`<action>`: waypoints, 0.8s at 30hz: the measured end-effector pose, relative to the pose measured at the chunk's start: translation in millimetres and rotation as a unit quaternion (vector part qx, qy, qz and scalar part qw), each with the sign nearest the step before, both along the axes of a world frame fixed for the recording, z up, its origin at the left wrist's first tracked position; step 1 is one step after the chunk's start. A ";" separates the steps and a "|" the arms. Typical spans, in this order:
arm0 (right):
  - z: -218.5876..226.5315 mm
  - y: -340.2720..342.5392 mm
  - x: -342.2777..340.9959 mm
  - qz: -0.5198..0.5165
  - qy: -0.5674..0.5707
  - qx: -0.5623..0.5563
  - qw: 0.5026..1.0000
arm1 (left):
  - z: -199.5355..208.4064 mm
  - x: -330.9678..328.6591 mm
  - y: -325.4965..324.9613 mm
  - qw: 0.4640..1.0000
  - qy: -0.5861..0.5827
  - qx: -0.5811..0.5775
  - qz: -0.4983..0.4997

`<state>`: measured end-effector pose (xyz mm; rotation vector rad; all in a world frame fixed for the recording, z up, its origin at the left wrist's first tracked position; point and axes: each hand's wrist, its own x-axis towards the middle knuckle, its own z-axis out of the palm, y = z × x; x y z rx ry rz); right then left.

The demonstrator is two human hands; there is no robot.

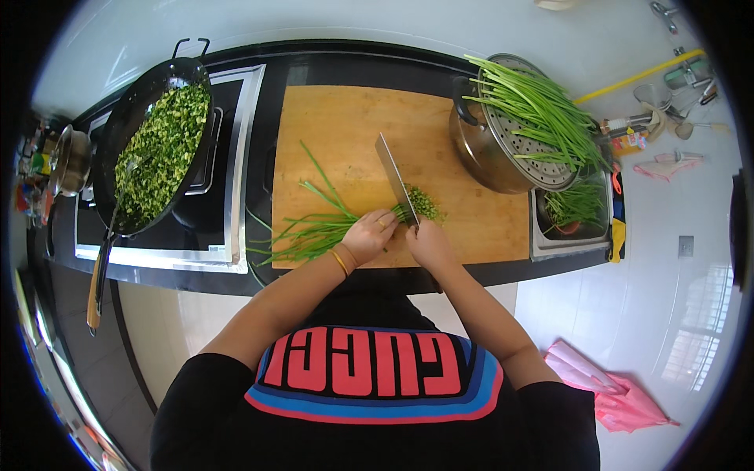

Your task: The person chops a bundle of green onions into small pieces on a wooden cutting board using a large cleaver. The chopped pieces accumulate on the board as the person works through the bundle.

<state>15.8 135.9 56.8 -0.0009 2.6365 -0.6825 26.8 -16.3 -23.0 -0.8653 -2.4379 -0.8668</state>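
Observation:
A bunch of long green chives point(318, 228) lies across the wooden cutting board point(345, 118), its loose ends fanning out to the left. My left hand point(371, 234) is closed over the bunch near its right end; a ring and a yellow bracelet show on it. In my right hand point(430, 245) is a cleaver point(399, 179), its wide blade standing on edge across the chives, right beside my left fingers. Its handle is mostly hidden by my hand. Small chopped chive pieces point(424, 204) form a little pile just right of the blade.
On the stove at left sits a black wok point(110, 169) filled with a chopped green mixture point(163, 149). A steel pot point(479, 153) at right bears a perforated steamer tray with whole chives point(534, 110) on top. More greens point(575, 204) lie in the sink point(550, 247) beside it.

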 end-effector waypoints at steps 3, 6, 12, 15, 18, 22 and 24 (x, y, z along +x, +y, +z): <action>-0.6 7.3 5.1 0.013 0.000 0.009 1.000 | -2.2 -1.0 0.1 1.000 0.003 0.012 0.000; -12.1 35.2 35.8 0.019 0.023 -0.014 0.999 | 2.5 -1.5 -2.3 1.000 0.010 0.004 0.002; -7.1 34.1 19.7 -0.072 -0.048 -0.089 0.992 | -2.1 -0.4 0.3 1.000 0.002 0.002 0.007; -5.3 35.7 24.9 -0.048 -0.019 -0.084 0.995 | 2.3 0.7 -0.2 1.000 0.012 0.011 0.005; 8.9 39.3 39.1 -0.005 0.023 -0.063 0.998 | 1.9 2.8 -1.3 1.000 0.018 0.012 0.009; 17.8 47.3 50.4 0.021 0.013 -0.035 0.999 | -4.4 2.6 -0.7 1.000 0.007 0.002 0.008; 17.7 48.8 53.0 0.016 0.008 -0.031 0.999 | -2.0 2.6 0.0 1.000 0.008 -0.001 0.011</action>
